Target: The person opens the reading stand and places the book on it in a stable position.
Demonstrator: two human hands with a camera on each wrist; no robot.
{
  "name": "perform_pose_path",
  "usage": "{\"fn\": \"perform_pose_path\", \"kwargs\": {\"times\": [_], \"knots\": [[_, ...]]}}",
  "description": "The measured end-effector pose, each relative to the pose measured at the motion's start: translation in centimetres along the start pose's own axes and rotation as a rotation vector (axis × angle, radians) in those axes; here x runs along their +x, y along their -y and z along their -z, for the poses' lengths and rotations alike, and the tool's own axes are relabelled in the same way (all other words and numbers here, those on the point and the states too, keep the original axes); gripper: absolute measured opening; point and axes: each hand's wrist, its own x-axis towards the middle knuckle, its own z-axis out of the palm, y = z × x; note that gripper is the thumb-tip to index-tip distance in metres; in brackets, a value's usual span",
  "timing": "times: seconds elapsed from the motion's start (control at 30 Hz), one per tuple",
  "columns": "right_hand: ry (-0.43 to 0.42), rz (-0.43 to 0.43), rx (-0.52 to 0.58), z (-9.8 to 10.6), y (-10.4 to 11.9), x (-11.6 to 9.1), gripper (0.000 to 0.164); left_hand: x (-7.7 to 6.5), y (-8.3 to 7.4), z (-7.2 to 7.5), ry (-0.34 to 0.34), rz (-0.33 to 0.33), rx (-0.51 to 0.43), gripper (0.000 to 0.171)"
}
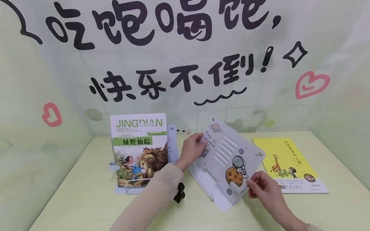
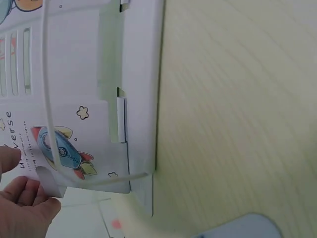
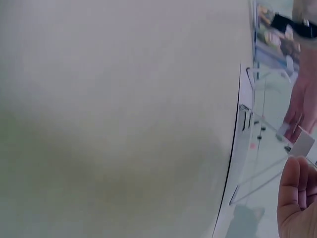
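A pale metal book stand [image 1: 221, 169], printed with an astronaut, a planet and the words "Tiny universe", is tilted above the table between both hands. My left hand [image 1: 193, 148] grips its left edge; in the left wrist view, thumb and fingers of the left hand [image 2: 27, 208] pinch the plate beside a printed rocket. At the lower right edge, my right hand [image 1: 265, 188] pinches the plate between thumb and fingers. The right wrist view shows the curled fingers of the right hand [image 3: 297, 193] at the side flap, with the stand's base [image 3: 242, 134] seen nearly edge-on.
On the left, a book with a lion cover [image 1: 141, 160] stands upright on another book stand [image 1: 172, 139]. A yellow book [image 1: 291, 165] lies flat on the table [image 1: 92, 213] at the right. A printed backdrop [image 1: 172, 112] rises behind.
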Motion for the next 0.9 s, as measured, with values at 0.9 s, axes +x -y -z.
{"fn": "perform_pose_path", "kwargs": {"times": [0.9], "knots": [[-0.151,-0.004,-0.217,1.9,-1.1,9.5,0.021,-4.7,0.8,0.0,-0.220,0.030,-0.095,0.046]]}}
